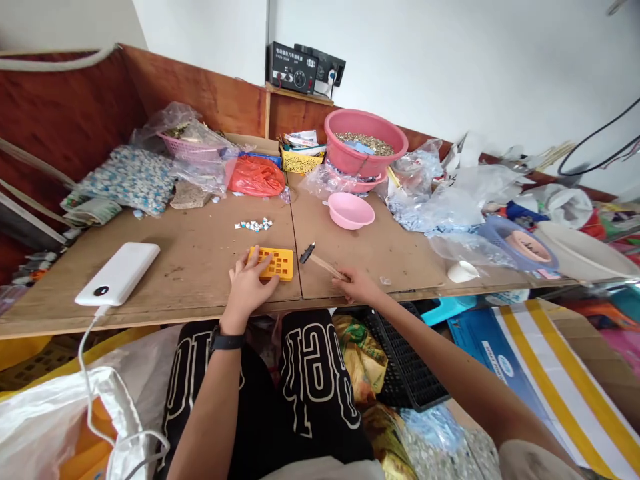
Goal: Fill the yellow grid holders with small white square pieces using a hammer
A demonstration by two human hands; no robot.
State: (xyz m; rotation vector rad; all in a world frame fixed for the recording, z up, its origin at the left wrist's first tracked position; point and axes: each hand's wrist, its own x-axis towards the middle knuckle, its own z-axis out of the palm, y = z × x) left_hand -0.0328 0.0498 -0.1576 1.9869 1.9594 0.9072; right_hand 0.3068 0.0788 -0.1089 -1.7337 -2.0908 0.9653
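My left hand (249,279) grips the left part of a small yellow tray (285,264) with rows of square holes, which lies flat on the work table. Its thumb is at the tray's near edge and the fingers reach over the top. In my right hand (356,285) is a small hammer (325,265), held by its wooden handle near the table's front edge. The dark hammer head points left, just right of the tray and apart from it. Beyond the tray lies a loose group of small white-and-blue pieces (255,225).
A pink bowl (351,212) stands behind the hammer, with a large pink basin (367,141) of small metallic-looking pieces farther back. At left lies a white power bank (118,273) with a cable. A bag of white-and-blue pieces (125,179), a red bag (257,177) and a white cup (463,271) surround the workspace.
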